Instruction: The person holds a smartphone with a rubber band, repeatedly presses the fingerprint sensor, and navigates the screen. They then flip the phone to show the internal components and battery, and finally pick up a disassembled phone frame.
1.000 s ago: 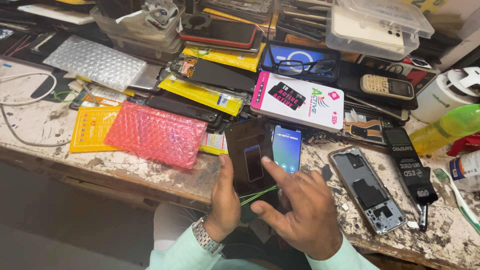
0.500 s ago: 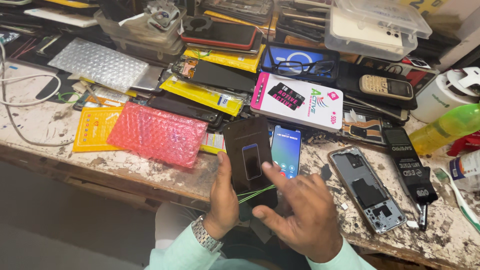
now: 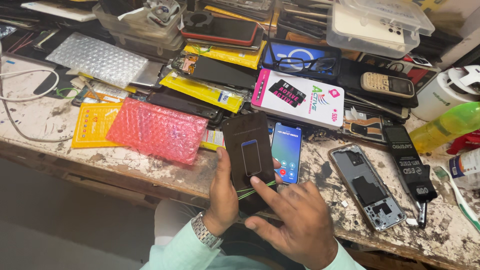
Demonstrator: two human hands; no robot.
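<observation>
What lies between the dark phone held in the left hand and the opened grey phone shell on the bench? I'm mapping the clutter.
In the head view, a lit blue-screened smartphone lies flat between them, then bare stained benchtop.

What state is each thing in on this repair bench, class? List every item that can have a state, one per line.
Dark phone: screen lit, held upright in left hand.
Right hand: index fingertip pressing the dark phone's lower screen.
Blue-screen phone: switched on, lying flat on the bench.
Opened phone frame: back off, insides exposed.
Keypad phone: screen dark.
Clear plastic box: lid closed.
Spectacles: arms unfolded, lying on a case.
Green bottle: lying on its side.
</observation>
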